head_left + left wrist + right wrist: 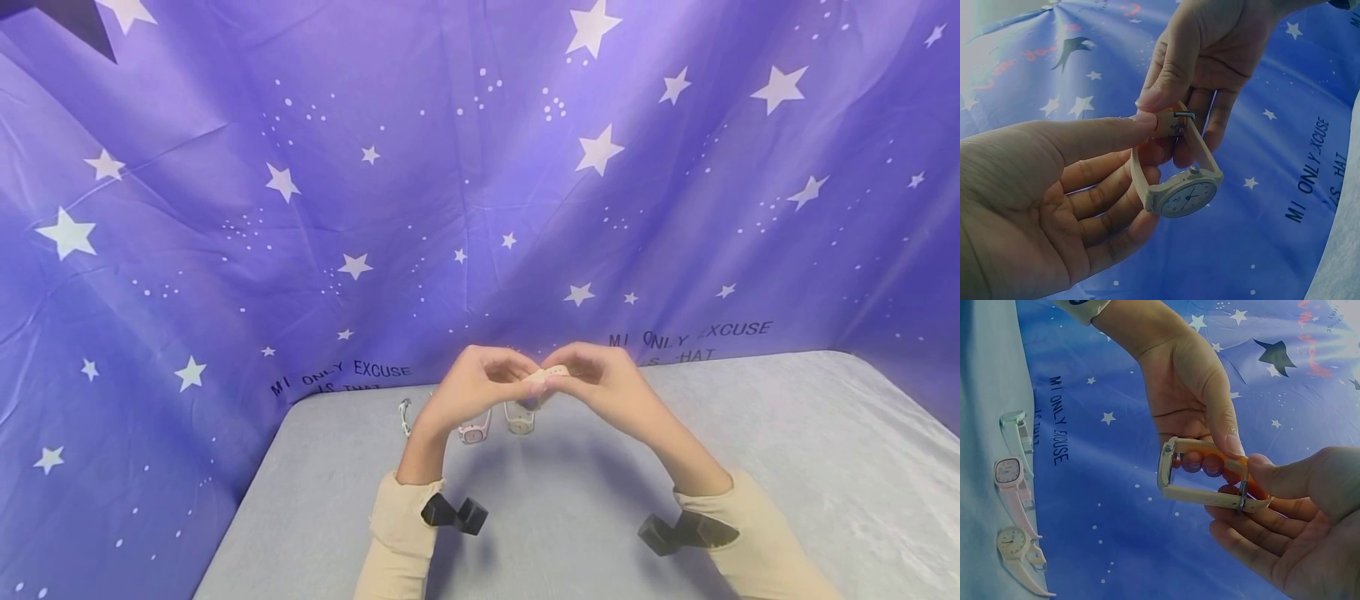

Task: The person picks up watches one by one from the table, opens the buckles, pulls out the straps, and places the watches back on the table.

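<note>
A cream wristwatch (pixel 1188 199) with a round white dial is held up between both hands, its strap bent into a loop. My left hand (pixel 468 387) pinches the strap between thumb and fingers. From the other side my right hand (pixel 607 387) pinches the strap at the metal buckle (pixel 1243 495), thumbs of both hands close together. One strap end passes at the buckle in the right wrist view, and the dial hangs below the fingers in the left wrist view. Something orange (pixel 1259 481) shows along the strap's inner side.
On the grey cloth-covered table (pixel 555 517), a pale green watch (pixel 1019 434), a pink watch (pixel 1009 472) and another cream watch (pixel 1013 542) lie in a row beyond the hands. Behind the table hangs a purple-blue curtain (pixel 420 192) with white stars.
</note>
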Action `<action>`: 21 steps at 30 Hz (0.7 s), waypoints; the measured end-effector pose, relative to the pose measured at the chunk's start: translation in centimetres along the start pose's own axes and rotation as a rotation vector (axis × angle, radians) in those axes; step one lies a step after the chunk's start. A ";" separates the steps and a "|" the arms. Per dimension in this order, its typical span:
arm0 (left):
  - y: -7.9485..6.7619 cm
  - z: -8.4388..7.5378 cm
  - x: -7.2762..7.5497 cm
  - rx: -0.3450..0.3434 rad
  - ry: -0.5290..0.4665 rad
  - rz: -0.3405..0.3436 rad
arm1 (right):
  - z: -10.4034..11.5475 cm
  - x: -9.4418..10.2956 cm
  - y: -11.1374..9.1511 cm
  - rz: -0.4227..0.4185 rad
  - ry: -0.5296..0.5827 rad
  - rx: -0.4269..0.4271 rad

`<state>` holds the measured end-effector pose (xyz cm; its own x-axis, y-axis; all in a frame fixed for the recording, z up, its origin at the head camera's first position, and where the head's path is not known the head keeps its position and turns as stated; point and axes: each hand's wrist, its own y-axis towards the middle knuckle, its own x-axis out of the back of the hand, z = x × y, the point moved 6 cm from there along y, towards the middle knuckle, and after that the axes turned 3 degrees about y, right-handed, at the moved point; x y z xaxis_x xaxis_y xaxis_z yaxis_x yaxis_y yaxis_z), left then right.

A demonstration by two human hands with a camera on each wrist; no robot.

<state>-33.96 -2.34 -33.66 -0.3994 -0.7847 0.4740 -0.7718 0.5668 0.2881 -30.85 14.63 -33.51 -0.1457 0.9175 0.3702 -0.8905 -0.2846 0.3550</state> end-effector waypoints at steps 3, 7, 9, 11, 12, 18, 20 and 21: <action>0.0 -0.1 0.0 -0.004 -0.001 -0.002 | 0.0 0.0 0.0 -0.007 0.004 0.007; -0.1 0.0 0.0 -0.009 -0.009 0.000 | 0.0 0.1 0.1 -0.022 -0.008 0.010; -0.1 0.0 0.0 -0.008 -0.012 0.001 | -0.1 0.1 0.0 -0.027 -0.011 0.007; 0.0 0.1 0.0 -0.005 -0.013 0.001 | -0.1 0.2 0.0 -0.026 -0.004 0.002; 0.0 0.1 0.0 -0.002 -0.012 0.001 | -0.1 0.2 0.0 -0.025 0.001 -0.003; 0.0 0.2 0.0 0.000 -0.002 0.004 | 0.0 0.1 -0.1 -0.005 0.012 -0.015; 0.0 0.2 0.0 -0.004 0.010 0.002 | 0.0 0.1 -0.2 0.001 0.005 -0.012; 0.0 0.2 0.0 -0.006 0.016 0.002 | 0.0 0.1 -0.2 0.001 0.001 -0.010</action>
<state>-34.07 -2.34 -33.79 -0.3924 -0.7797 0.4880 -0.7680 0.5697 0.2926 -30.70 14.74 -33.54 -0.1467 0.9176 0.3693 -0.8946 -0.2824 0.3463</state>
